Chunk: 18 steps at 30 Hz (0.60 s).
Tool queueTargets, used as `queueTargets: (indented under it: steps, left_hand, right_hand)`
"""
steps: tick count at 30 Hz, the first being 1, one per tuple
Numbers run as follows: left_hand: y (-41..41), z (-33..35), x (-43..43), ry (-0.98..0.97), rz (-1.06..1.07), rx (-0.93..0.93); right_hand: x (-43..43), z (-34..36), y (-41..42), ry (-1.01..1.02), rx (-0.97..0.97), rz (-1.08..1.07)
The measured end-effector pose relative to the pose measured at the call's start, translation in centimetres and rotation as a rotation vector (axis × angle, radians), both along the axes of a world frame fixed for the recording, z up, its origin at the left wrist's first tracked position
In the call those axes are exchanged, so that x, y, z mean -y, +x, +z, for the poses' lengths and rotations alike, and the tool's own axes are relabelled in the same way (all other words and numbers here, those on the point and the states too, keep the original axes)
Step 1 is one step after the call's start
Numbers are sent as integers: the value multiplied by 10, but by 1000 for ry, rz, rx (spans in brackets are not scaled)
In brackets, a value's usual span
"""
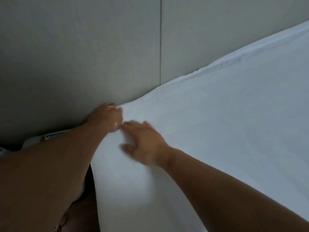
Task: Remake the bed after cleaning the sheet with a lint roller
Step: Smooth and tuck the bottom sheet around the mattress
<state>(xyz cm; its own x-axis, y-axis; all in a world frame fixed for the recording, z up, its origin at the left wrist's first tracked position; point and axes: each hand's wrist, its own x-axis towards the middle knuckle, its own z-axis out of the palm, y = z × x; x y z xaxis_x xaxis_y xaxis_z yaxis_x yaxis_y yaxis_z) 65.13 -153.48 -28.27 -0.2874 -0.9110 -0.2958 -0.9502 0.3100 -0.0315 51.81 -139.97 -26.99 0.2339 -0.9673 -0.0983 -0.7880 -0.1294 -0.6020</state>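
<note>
Panelling [75,47] in grey, split by one vertical seam [160,39], backs the bed. Against it lies the white sheet [217,131], spread smooth over the mattress to the right, with a line of small wrinkles along the edge where it meets the panelling. At the near corner the left hand [107,117] has its fingers curled on the sheet's edge, seemingly gripping it to pull or tuck it down beside the panel, though blur hides the exact hold. The right hand [145,144] lies open and flat on the sheet just beside it, fingers spread, pressing the cloth. No lint roller shows, so cleaning looks finished. Fitting this corner appears to be the step in hand, with any covers or pillows still to go on.
</note>
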Motion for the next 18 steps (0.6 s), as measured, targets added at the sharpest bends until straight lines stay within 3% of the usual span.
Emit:
queueTargets:
  steps: [1,2,3,5,7,8,13,14,16,18]
  left_hand:
    - [-3,7,-9,-90,-46,77]
    - [-10,12,-28,-185,-112,4]
    - [-22,15,-55,-237,-202,-152]
    - [-57,15,-125,-170,-430,-395]
    - [-80,3,-190,-99,-709,-351]
    - [-80,-5,-210,-93,-781,-297]
    - [4,-3,-247,-39,-659,-103]
    - [15,4,-254,-3,-596,-58]
    - [3,17,-285,49,-515,-36]
    - [-44,24,-334,50,-687,-154]
  right_hand:
    - [-29,10,-5,-26,116,-43]
    - [-57,14,-17,-94,111,-168]
    - [-87,11,-35,-151,-10,-345]
    - [-156,2,-70,-27,-324,-667]
    - [-226,-11,-68,82,-476,-743]
    - [-255,-16,-53,87,-457,-728]
    - [-382,-10,25,-35,-291,-464]
    - [-408,-4,22,-48,-271,-506]
    - [-460,7,7,48,-321,-801]
    - [-501,15,-6,258,-382,-1090]
